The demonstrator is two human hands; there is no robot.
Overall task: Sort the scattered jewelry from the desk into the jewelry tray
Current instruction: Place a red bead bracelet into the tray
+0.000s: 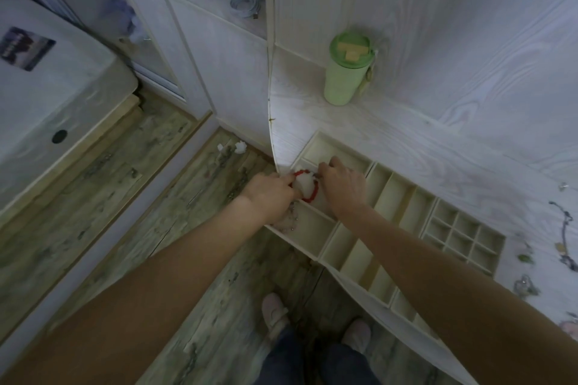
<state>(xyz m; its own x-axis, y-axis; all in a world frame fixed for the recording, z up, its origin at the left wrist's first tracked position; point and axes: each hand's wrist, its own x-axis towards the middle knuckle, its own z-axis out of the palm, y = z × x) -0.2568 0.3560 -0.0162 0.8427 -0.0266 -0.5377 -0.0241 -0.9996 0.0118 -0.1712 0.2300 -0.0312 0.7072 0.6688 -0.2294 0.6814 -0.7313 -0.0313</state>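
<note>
Fingers of both our hands curl down around a red bracelet (pixel 308 189) that rings a small white cushion (pixel 305 186) in the tray (pixel 403 194). Our left hand (pixel 270 197) pinches the bracelet at its left side, while our right hand (pixel 341 186) grips it from the right, knuckles up; the fingertips themselves are hidden, so we cannot tell exactly how they close. Bracelet and cushion sit in a compartment near the tray's left end. Just below our left hand, a beaded chain (pixel 289 222) lies in the next compartment toward us. Further right the tray runs into long slots and then a grid of small squares. It rests on our white desk (pixel 406 141), at the desk's left edge. Loose jewelry (pixel 563 247) lies scattered on the desk beyond the tray's right end, well apart from our hands. A green cup (pixel 345 72) stands upright at the back of the desk, near the wall.
</note>
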